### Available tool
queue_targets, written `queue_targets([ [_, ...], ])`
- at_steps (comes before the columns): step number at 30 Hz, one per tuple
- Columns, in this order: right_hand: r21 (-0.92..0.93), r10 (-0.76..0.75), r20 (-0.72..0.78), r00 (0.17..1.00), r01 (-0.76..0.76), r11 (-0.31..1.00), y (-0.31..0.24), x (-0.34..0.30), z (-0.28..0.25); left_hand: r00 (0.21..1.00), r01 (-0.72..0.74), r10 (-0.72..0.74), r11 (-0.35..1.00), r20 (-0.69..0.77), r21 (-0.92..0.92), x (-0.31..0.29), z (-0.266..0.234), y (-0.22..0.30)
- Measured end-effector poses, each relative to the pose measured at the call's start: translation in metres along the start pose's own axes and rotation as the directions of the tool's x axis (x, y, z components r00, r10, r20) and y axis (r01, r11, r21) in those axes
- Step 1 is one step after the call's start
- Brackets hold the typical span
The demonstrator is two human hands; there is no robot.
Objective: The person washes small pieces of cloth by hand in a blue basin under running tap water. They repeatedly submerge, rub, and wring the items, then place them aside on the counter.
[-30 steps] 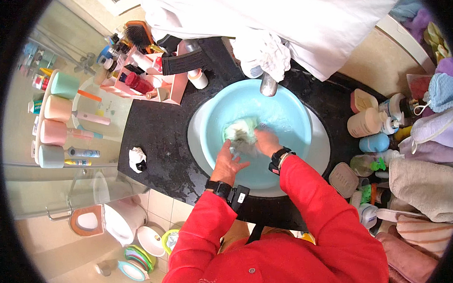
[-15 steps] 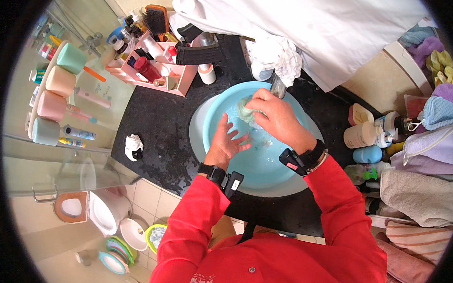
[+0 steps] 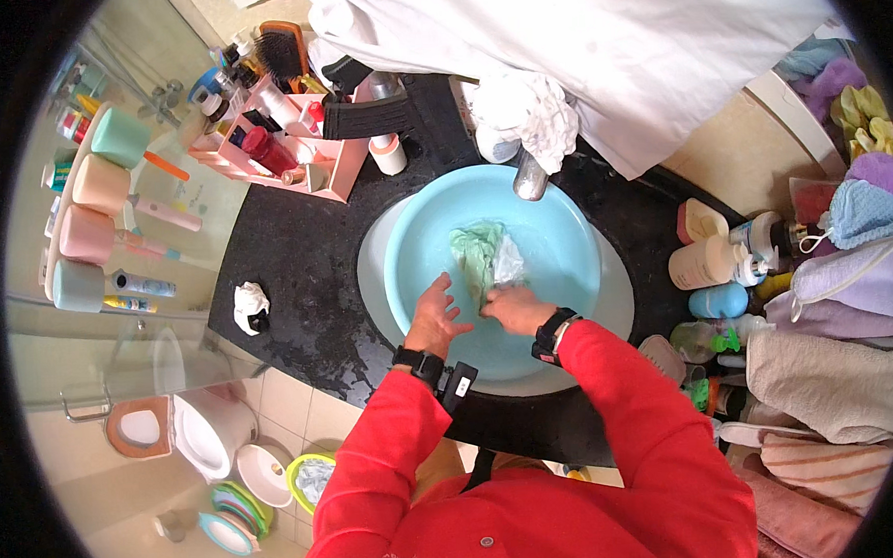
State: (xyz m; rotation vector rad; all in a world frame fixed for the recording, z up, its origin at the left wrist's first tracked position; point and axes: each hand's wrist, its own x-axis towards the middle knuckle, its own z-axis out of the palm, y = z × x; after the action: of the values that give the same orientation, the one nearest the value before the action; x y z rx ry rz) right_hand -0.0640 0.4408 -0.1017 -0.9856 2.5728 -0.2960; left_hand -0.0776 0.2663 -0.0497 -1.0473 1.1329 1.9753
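— Green cloth: long axis?
— Away from right hand, slightly leftward; near end gripped.
— Left hand?
— Loosely spread, empty, near cloth.
— Counts?
— One blue basin beneath both hands, cloth inside; pieces: cannot tell.

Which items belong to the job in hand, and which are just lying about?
In use:
crumpled pale green cloth, gripped by right hand
round light blue plastic basin

Lying about:
pink plastic organizer
orange-framed black hairbrush
beige fabric towel
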Motion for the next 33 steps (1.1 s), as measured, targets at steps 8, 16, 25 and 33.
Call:
queue_targets([
  [8, 0.602, 0.676, -0.196, 0.71, -0.457, 0.655, 0.036, 0.017, -0.026, 0.999, 0.016, -0.016, 1.0, 0.039, 0.003, 0.019, 0.011, -0.022],
  [16, 0.782, 0.623, -0.124, 0.772, -0.311, 0.541, 0.052, 0.031, -0.003, 0.935, -0.186, 0.343, 0.695, -0.093, 0.695, 0.074, -0.001, -0.049],
  [25, 0.097, 0.5, -0.316, 0.806, -0.497, 0.862, 0.021, 0.022, -0.013, 0.64, 0.066, 0.604, 0.573, -0.475, 0.817, 0.057, 0.018, -0.05],
  [33, 0.26, 0.745, -0.05, 0.665, -0.712, 0.652, 0.032, 0.015, -0.033, 0.878, 0.026, 0.46, -0.321, 0.132, 0.947, 0.08, -0.016, -0.047],
])
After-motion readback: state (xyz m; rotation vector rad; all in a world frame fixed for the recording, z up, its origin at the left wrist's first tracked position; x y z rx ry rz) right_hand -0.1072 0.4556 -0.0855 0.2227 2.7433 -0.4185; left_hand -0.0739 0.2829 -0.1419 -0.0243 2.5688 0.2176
